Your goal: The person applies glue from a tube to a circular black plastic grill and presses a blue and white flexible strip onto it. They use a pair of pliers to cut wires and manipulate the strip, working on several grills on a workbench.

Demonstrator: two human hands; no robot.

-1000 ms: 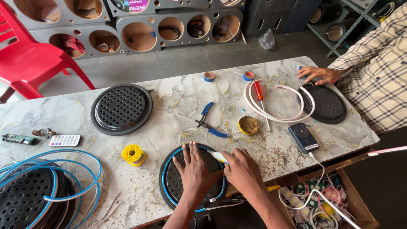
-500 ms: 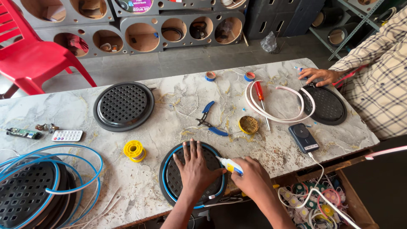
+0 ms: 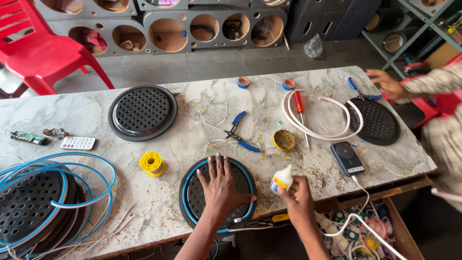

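At bottom centre I see my left hand [image 3: 220,184], fingers spread flat, pinning the blue-rimmed speaker grille [image 3: 217,193] steady, while my right hand [image 3: 297,196], fingers clamped, tilts the small glue bottle [image 3: 281,178] toward its rim.

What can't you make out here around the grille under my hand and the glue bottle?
- Centre of the round black grille, head view: covered by the left hand.
- Body of the small glue bottle: partly wrapped by the right hand, so its contents cannot be judged.
- Stack of grilles with blue tubing: cut off by the left and bottom edges.
- Another person's hand at the far right: motion-blurred.
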